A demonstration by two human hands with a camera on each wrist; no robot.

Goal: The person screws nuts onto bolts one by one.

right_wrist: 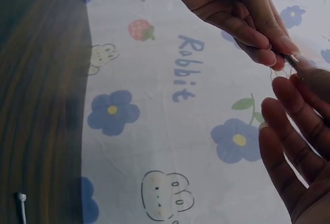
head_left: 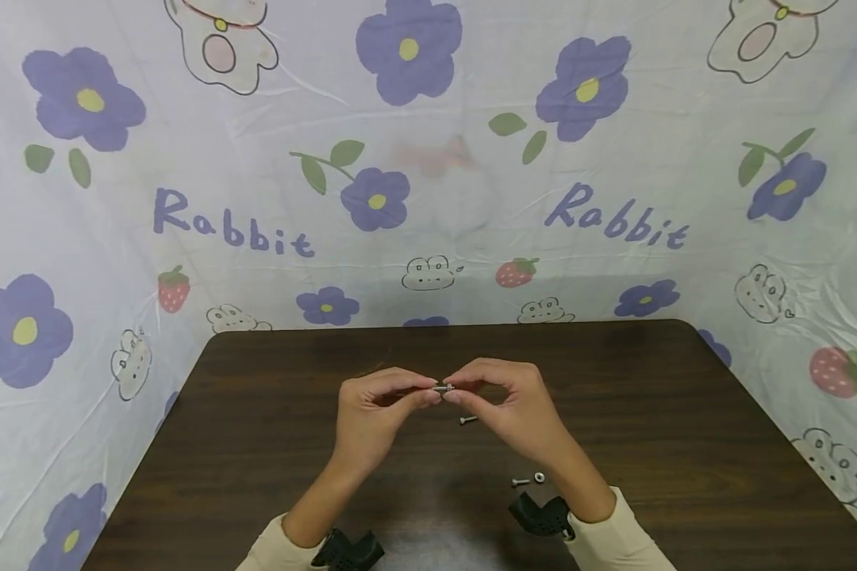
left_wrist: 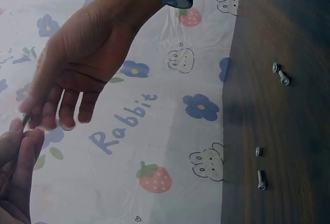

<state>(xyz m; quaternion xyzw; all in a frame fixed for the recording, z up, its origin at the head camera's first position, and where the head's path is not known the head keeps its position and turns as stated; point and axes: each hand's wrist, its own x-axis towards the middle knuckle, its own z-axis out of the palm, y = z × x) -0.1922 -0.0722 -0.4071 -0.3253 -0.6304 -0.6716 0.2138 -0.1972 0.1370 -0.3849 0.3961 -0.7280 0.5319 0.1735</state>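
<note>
Above the table, both hands meet at a small metal bolt (head_left: 440, 388). My left hand (head_left: 371, 416) pinches one end between thumb and fingertips. At the other end, the thumb and index finger of my right hand (head_left: 517, 404) pinch what looks like a nut (head_left: 450, 388), mostly covered by the fingertips. In the right wrist view, a short metal length of the bolt (right_wrist: 292, 60) shows between the two hands, and the other fingers of my right hand (right_wrist: 299, 136) are spread loosely.
On the dark wooden table (head_left: 278, 460) lie a loose bolt (head_left: 520, 482) with a nut (head_left: 539, 477) beside it. Another bolt (head_left: 467, 420) lies partly behind the right hand; a second loose nut (left_wrist: 276, 68) shows in the left wrist view. A printed cloth (head_left: 428, 182) hangs behind.
</note>
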